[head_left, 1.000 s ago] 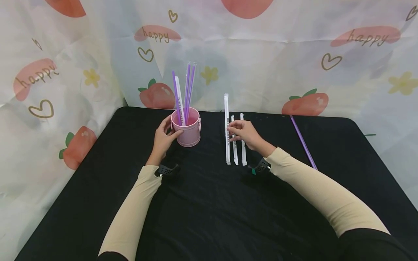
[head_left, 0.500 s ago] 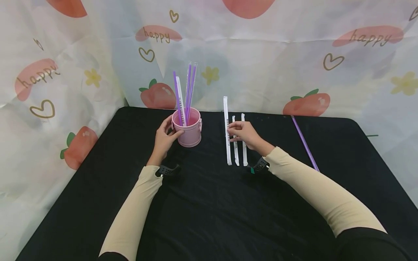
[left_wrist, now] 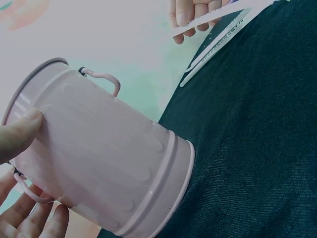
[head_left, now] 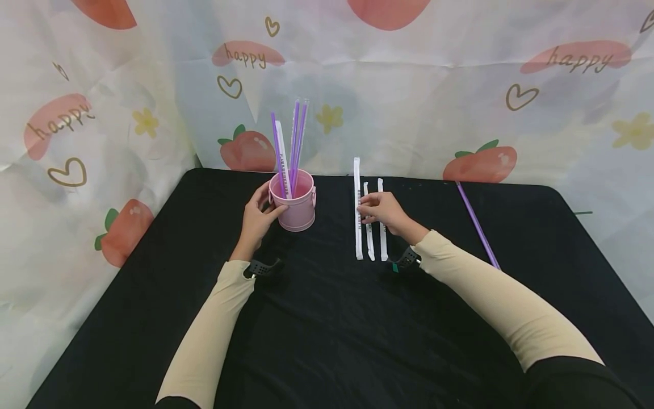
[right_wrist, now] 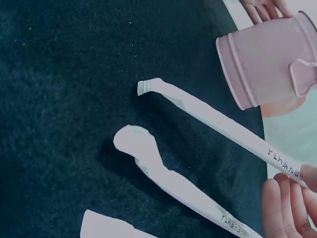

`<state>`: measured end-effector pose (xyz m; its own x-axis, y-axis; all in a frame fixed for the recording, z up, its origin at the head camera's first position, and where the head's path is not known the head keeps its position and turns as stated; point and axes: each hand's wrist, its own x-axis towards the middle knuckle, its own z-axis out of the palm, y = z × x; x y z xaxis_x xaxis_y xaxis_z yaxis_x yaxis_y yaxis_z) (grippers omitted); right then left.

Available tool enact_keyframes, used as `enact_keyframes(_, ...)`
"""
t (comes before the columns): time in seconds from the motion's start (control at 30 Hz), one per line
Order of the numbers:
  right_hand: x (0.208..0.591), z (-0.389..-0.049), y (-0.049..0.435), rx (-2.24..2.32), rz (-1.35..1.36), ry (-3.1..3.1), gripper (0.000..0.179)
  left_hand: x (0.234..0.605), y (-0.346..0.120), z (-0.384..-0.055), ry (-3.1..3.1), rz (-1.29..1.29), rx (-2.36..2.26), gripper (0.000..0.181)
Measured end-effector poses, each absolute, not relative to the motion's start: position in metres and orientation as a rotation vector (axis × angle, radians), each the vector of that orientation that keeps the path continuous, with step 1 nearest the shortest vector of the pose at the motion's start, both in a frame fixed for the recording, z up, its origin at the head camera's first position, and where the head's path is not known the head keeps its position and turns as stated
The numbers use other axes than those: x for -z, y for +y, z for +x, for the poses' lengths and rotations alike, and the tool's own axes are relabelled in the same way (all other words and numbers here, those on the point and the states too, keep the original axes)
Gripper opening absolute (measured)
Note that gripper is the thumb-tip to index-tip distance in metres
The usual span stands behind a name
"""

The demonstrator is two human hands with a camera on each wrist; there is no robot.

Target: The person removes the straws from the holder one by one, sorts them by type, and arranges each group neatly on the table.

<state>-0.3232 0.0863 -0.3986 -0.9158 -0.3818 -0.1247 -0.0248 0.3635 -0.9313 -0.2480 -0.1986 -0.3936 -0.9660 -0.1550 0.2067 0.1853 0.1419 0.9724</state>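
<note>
My left hand [head_left: 257,220] grips the side of a small pink bucket [head_left: 298,217], thumb on its near wall and fingers behind. Purple straws [head_left: 295,139] and a white paper-wrapped straw [head_left: 283,162] stand in the bucket, leaning slightly. With thumb and fingertips, my right hand [head_left: 385,214] pinches a long paper-wrapped straw [head_left: 357,176], also visible in the right wrist view as a printed white wrapper [right_wrist: 218,121]. Two shorter wrapped straws [head_left: 370,241] lie alongside on the cloth, partly hidden by this hand. In the left wrist view the bucket [left_wrist: 104,144] fills much of the picture.
A purple straw [head_left: 476,221] lies to the right on the black cloth [head_left: 327,329], its near end hidden by the right sleeve. A small green piece [head_left: 395,267] shows beside the right wrist. Behind the table hangs a printed curtain [head_left: 398,108].
The upper end of the straw in my right hand has come down a little, and the hand has lowered very slightly. My left hand stays on the bucket.
</note>
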Motion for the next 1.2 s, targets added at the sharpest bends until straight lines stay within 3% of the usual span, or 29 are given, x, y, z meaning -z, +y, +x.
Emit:
enact_keyframes(0.7,0.413,-0.325,0.081,1.475,-0.215,2.484,0.029,0.396,-0.199,-0.247,-2.165,-0.040,1.907,0.067)
enact_keyframes(1.2,0.417,-0.328,0.075,1.213,-0.316,2.722,0.018,0.394,-0.199,-0.246,-2.173,-0.042,1.896,0.068)
